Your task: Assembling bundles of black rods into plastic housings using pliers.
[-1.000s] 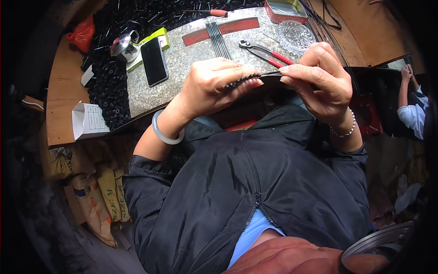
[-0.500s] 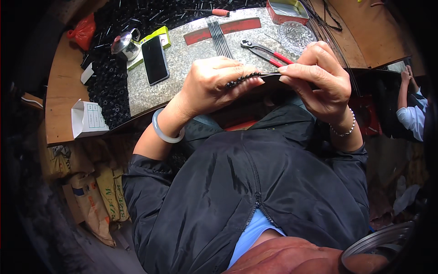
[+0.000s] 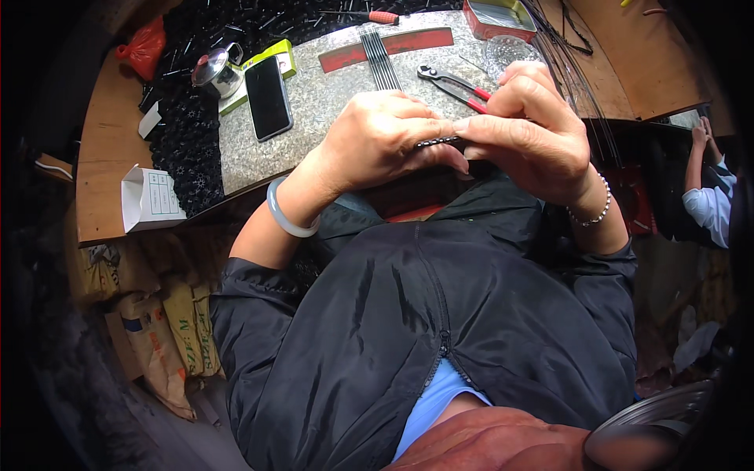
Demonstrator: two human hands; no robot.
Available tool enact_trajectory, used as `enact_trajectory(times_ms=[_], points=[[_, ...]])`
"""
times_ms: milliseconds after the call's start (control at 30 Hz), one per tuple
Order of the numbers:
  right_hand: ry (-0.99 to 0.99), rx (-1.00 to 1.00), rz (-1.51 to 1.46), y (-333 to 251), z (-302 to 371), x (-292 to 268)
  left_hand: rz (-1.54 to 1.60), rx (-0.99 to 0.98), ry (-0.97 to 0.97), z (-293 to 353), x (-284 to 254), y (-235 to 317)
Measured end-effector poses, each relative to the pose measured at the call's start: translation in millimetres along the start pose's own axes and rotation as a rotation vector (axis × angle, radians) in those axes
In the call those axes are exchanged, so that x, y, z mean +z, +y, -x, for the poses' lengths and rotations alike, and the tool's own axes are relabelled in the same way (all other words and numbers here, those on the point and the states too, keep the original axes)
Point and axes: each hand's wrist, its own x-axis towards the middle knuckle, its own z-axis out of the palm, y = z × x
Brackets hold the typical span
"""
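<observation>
Black beaded strip [image 3: 437, 142], gripped in left hand [image 3: 381, 135], right hand [image 3: 538, 137] pinching its end

Two hands [image 3: 393, 135] hold one dark strip [image 3: 437, 142] at the worktop [image 3: 102, 173]'s near edge. Towards the left edge: one red bag [image 3: 143, 49], one open white box [image 3: 145, 200], one lidded pot [image 3: 224, 77], one phone [image 3: 268, 98]. Mid-worktop: one pair of pliers [image 3: 460, 81], one red bar [image 3: 415, 41]. Towards the far edge: one screwdriver [image 3: 383, 16], one red tin [image 3: 503, 31].
</observation>
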Motion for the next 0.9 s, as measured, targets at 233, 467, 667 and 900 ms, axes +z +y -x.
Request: enact_trajectory(times_ms=[233,467,667,900], points=[[-0.050,0.054,-0.126,-4,-6,11,-0.014,0.031,0.096,1,11,-8],[0.212,0.478,-0.655,14,53,51,-0.162,0.006,-0.372,23,24,-43],[0.272,1.008,-0.937,-11,70,136,-0.454,-0.073,-0.513,58,49,-133],[1.108,0.593,-0.691,-15,83,78,-0.376,-0.325,-0.338,47,91,-65]])
